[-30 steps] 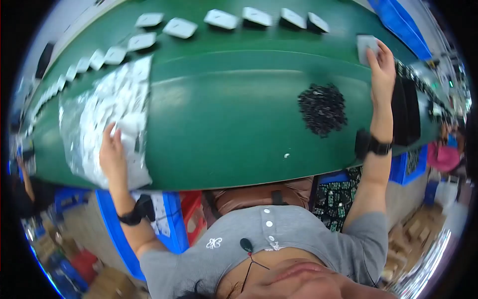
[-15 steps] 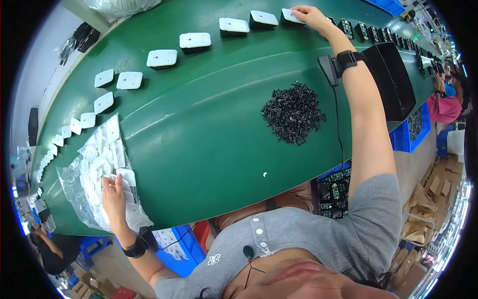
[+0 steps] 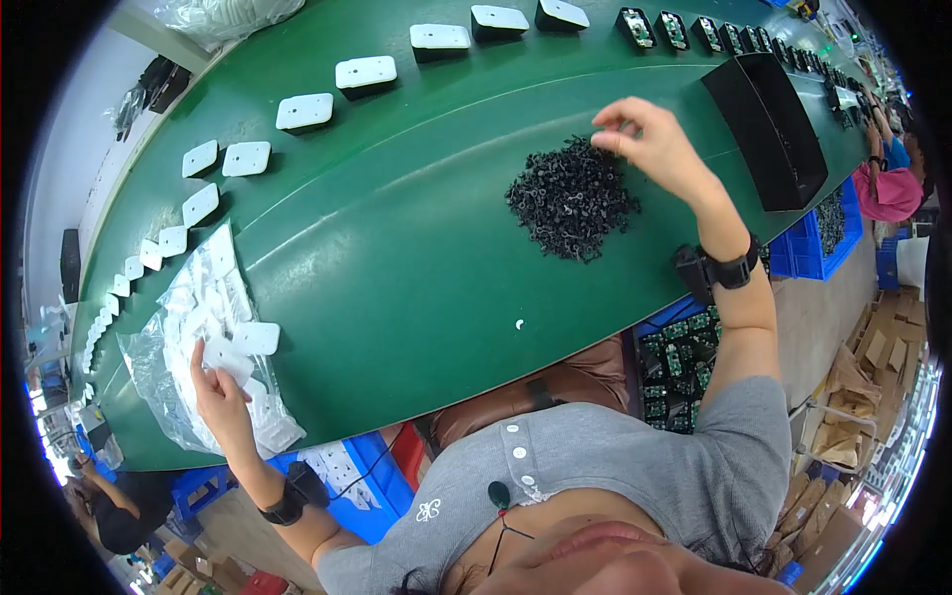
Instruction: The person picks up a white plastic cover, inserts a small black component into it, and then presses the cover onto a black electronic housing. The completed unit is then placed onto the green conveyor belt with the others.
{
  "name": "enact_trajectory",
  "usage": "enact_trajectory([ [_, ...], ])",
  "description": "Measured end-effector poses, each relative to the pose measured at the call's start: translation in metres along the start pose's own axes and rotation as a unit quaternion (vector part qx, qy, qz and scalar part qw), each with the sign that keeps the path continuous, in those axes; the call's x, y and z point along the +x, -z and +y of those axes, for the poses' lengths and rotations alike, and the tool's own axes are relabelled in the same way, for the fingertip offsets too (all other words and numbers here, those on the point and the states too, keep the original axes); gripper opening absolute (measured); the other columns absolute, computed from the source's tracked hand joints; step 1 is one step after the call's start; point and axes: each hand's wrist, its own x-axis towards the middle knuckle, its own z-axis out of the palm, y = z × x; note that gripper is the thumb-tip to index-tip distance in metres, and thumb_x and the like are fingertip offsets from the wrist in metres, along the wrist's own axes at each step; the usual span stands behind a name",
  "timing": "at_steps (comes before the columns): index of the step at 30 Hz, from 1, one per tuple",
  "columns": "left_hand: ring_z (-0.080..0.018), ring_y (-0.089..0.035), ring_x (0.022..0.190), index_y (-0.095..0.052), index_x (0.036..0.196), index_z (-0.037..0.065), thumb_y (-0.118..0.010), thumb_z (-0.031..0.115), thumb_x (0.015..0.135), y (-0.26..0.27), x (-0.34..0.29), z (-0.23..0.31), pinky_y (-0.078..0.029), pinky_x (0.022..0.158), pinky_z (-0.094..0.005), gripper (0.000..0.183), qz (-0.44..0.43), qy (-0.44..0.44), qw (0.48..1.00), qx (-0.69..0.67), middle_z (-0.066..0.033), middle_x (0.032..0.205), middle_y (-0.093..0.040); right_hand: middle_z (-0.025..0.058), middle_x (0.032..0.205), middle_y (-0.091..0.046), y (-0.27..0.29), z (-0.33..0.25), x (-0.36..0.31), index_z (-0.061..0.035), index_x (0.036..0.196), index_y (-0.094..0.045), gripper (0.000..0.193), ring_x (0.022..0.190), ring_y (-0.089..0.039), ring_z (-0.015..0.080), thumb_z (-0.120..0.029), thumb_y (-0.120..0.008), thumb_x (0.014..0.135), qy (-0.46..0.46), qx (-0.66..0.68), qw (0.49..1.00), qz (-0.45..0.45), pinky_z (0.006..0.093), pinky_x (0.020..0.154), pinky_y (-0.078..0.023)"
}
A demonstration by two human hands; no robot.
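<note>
My right hand [image 3: 650, 149] hovers at the upper right edge of a pile of small black plastic pieces [image 3: 570, 203]. Its thumb and fingers are curled but apart, and nothing shows between them. On the left, my left hand [image 3: 223, 407] rests on white plastic covers [image 3: 257, 338] in and around a clear plastic bag [image 3: 159, 387]. Its index finger is stretched out, apart from the thumb, with a tilted cover beside them. Across the far side of the green table [image 3: 397, 297] stands a curved row of black boxes topped with white covers [image 3: 366, 71].
Open black housings with green circuit boards [image 3: 637, 29] line the far right. A large black bin [image 3: 769, 134] stands near the right edge. Blue crates [image 3: 818, 238] sit below the table. A small white scrap [image 3: 520, 325] lies near the front edge. Other people work at both ends.
My right hand has left the white-topped box at the far edge and come down to the black pile. My left hand has shifted slightly among the covers, and its fingers have spread.
</note>
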Motion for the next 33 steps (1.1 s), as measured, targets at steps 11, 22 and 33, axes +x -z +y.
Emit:
enact_trajectory([
  [11,-0.0158,-0.06,0.054,-0.027,0.14,0.004,-0.049,-0.004,0.087,-0.083,-0.011,0.123,-0.046,0.044,-0.0227,0.057,-0.185,-0.071,0.873,-0.446,-0.0122,0.089,-0.055,0.0054,0.078,-0.051,-0.028,-0.013,-0.024,-0.0005,0.08,-0.058,0.012,0.071,-0.054,0.0144,-0.008,-0.067,0.081,0.105,-0.05,0.988,0.101,0.026,0.061,-0.042],
  [22,-0.0041,-0.051,0.061,-0.057,0.11,0.004,-0.057,0.012,0.093,-0.129,-0.01,0.148,-0.037,0.047,-0.0164,0.02,-0.245,-0.006,0.807,-0.538,0.0022,0.082,-0.058,0.0038,0.077,-0.063,-0.058,-0.102,-0.029,0.0011,0.092,-0.065,0.01,0.066,-0.058,0.0079,-0.004,-0.058,0.09,0.057,0.349,0.933,-0.064,0.0196,0.058,-0.045],
  [33,-0.0162,-0.05,0.061,-0.066,0.104,0.005,-0.064,-0.007,0.078,-0.136,-0.017,0.149,-0.04,0.052,-0.0269,0.028,0.033,-0.361,0.886,-0.289,-0.0059,0.073,-0.053,0.0068,0.084,-0.064,-0.11,-0.154,-0.032,0.0005,0.11,-0.053,0.019,0.073,-0.06,0.0112,0.001,-0.053,0.091,0.111,0.336,0.928,-0.115,0.0227,0.064,-0.048],
])
